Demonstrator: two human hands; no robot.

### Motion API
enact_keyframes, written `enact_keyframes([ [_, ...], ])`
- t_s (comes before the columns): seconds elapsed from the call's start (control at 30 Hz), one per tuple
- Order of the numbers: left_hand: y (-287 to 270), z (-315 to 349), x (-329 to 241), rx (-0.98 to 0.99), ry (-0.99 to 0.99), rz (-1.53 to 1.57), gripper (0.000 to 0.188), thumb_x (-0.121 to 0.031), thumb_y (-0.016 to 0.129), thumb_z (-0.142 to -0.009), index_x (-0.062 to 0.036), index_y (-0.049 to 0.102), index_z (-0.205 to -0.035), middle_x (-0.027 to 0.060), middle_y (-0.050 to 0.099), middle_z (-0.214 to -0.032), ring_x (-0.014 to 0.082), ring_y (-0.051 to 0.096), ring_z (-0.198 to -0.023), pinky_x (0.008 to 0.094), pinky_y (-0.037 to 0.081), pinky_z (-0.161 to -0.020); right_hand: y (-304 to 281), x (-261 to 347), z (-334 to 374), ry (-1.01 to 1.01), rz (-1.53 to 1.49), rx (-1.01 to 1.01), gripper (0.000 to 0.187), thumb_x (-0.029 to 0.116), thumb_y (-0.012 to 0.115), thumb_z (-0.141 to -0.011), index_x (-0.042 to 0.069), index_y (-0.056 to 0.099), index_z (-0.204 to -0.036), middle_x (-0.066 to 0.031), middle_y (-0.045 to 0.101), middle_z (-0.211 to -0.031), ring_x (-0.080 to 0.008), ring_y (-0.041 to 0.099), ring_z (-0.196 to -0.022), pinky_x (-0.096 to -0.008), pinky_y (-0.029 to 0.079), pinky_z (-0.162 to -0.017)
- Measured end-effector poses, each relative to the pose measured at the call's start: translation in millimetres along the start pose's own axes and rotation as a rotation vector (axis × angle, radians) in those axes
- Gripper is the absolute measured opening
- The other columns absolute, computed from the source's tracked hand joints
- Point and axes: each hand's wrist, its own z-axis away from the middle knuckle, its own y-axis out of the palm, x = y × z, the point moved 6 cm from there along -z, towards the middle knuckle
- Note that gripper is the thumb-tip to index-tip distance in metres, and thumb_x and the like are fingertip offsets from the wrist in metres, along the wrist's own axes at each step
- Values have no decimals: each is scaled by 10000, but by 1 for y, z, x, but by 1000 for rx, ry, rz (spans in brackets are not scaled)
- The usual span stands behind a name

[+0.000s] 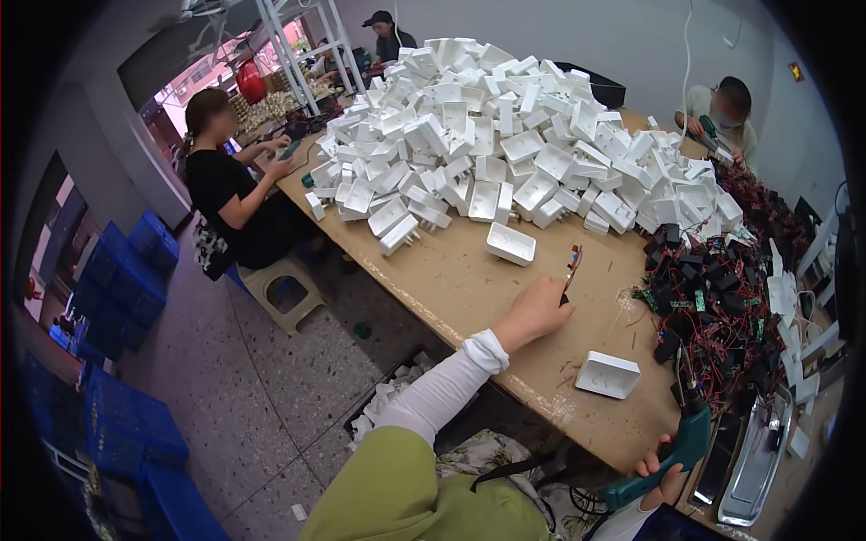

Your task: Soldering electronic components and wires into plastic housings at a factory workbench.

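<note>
Workshop room, speckled floor, long tan counter [469, 279] running from near right to far left.

Left hand [538, 309]: grip pinched on a small circuit board [572, 267] with a thin dark stem, held just above the counter at mid-scene. White sleeve [446, 388] over the forearm, green garment at the near edge.

Right hand [666, 476]: grip wrapped around a teal power screwdriver [672, 455], at the near right edge of the counter, fingers closed on its handle.

Between the two hands, one white plastic housing [607, 374] lies open side up on the counter, apart from both. A second loose housing [511, 243] sits just beyond the left hand, near the foot of a big heap of white housings [505, 135] filling the far half of the counter.

Right side: tangle of black parts and red wires [722, 307]. A metal tray [756, 464] at the near right corner.

Far left: a person in black [225, 194] seated on a stool [284, 288]. Far right: another person [722, 113] holds a green tool. Blue crates [122, 288] stacked along the left wall.
</note>
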Motion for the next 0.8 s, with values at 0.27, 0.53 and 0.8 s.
enact_keyframes([
  [0.27, 12, 20, 1, -192, 189, 105, 212, -155, 521, -808, 2, 524, -951, 181, 525, -878, 353, 509, -832, 420, 418, -722, 0, -2, -2, 51, -29, 19, 575, 244, 496, -901, 95, 176, -1355, -93, 378, -1258, -113, 438, -716, -239, 428, -634],
  [0.53, -1, 17, 23, -458, 150, 506, 190, -147, 493, -797, 15, 526, -891, 193, 539, -817, 348, 513, -791, 420, 412, -693, -1, 1, -1, 100, -45, 36, 564, 219, 501, -898, 91, 191, -1353, -89, 364, -1282, -121, 439, -734, -250, 433, -669],
  [0.8, 9, 11, 46, -396, 66, 714, 275, -161, 500, -833, 39, 541, -1018, 74, 553, -770, 121, 547, -632, 241, 440, -555, -4, -2, -7, 97, 28, 54, 543, 209, 488, -906, 80, 200, -1347, -81, 370, -1263, -110, 433, -720, -235, 434, -659],
])
